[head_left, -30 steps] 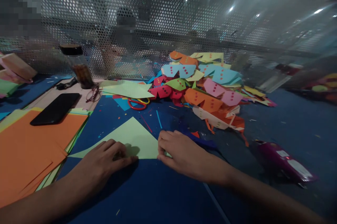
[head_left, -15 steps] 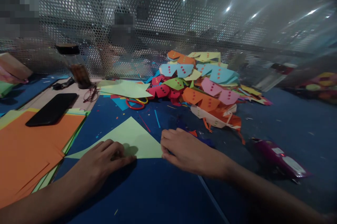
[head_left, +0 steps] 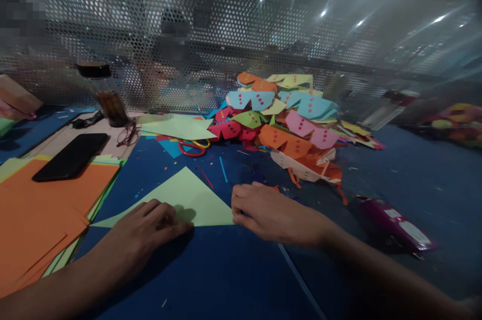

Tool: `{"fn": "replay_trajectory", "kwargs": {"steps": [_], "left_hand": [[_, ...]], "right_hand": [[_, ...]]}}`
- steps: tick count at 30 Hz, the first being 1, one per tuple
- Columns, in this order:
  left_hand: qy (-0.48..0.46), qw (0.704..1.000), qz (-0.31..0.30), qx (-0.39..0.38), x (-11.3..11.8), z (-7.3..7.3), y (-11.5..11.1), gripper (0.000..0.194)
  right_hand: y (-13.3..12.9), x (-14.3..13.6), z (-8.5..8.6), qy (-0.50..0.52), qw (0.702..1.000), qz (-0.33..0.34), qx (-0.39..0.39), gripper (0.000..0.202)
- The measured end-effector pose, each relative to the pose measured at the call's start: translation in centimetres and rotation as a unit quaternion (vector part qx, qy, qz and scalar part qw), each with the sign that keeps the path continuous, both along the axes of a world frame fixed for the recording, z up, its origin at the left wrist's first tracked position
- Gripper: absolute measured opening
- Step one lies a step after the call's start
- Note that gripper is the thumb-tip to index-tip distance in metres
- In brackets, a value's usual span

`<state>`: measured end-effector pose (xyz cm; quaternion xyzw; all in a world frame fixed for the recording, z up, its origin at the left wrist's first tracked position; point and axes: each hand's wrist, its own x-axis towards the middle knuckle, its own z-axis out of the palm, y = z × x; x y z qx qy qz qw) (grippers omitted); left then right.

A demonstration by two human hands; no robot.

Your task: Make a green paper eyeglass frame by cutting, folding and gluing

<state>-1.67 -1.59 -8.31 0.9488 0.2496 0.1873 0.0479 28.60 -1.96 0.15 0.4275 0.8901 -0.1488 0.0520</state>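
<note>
A pale green sheet of paper [head_left: 184, 192], folded into a triangle, lies on the blue table with its peak pointing away from me. Along its lower folded edge, left of the middle, rests my left hand [head_left: 150, 224], fingers curled and thumb stretched along the crease, holding the paper down. My right hand [head_left: 269, 212] is closed at the triangle's right corner; its fingertips and that corner are partly hidden. Left of the triangle lies a stack of orange paper [head_left: 41, 209] with green sheets beneath it.
A black phone [head_left: 71, 156] lies on the orange stack. Behind are a lidded bottle [head_left: 111, 102], eyeglasses [head_left: 127, 133], red-and-yellow scissors handles [head_left: 192, 148] and a pile of colourful paper cutouts [head_left: 286, 134]. A purple packet [head_left: 395, 224] lies at right. A perforated metal screen [head_left: 226, 24] stands behind.
My right hand has slid slightly to the right at the paper's corner. My left hand and the folded paper stay in place; the view has shifted a little.
</note>
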Motion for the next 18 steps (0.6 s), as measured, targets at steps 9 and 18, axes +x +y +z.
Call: {"fn": "replay_trajectory", "kwargs": {"steps": [9,18], "left_hand": [[0.005,1.000,-0.008,0.006,0.04,0.09,0.08,0.050],[0.015,1.000,-0.008,0.006,-0.24,-0.41,0.13,0.051]], "right_hand": [[0.20,0.44,0.88,0.014,0.997,0.000,-0.069,0.008],[0.03,0.00,0.54,0.004,0.999,-0.003,-0.039,0.016]]}}
